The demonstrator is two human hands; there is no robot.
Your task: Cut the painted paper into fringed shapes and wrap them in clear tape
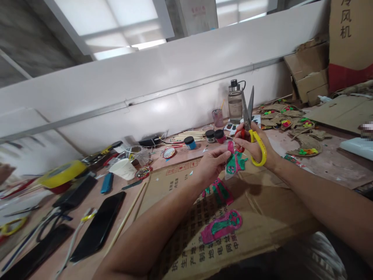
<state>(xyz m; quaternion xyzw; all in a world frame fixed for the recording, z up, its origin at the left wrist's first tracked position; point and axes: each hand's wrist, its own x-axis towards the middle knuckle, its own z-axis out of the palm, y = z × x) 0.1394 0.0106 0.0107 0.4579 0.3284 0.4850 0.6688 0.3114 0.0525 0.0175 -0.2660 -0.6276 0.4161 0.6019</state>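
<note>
The right hand point(256, 146) has its fingers threaded through the yellow and red loops of a pair of scissors point(250, 124), closed round the handles, with the blades pointing up and away and parted only slightly. Held so, the blades are clear of the piece, and the wrist is raised above the flattened cardboard sheet point(186, 202), probably so the tool can be turned freely.

The left hand point(212, 163) pinches a small painted cutout point(234, 161) between thumb and fingers, just in front of the scissors and above the far part of the cardboard sheet. It is lifted off the sheet rather than lying on it, which likely lets the edge be brought to the blades from any side.

The cutout is a thin, flat figure-like shape, green with pink borders and dark outlines, its edge irregular; finer detail is too small to read. Two similar pink and green pieces lie on the cardboard sheet nearer the person, one point(220, 192) just below the left hand and another point(221, 226) nearer still.

Beyond the cardboard sheet, by the wall, stand small paint pots point(215, 136) and a clear water bottle point(234, 102). To the left of the sheet lie a black phone point(100, 225) and a white paper cup point(124, 168) on the worktop point(329, 163).
</note>
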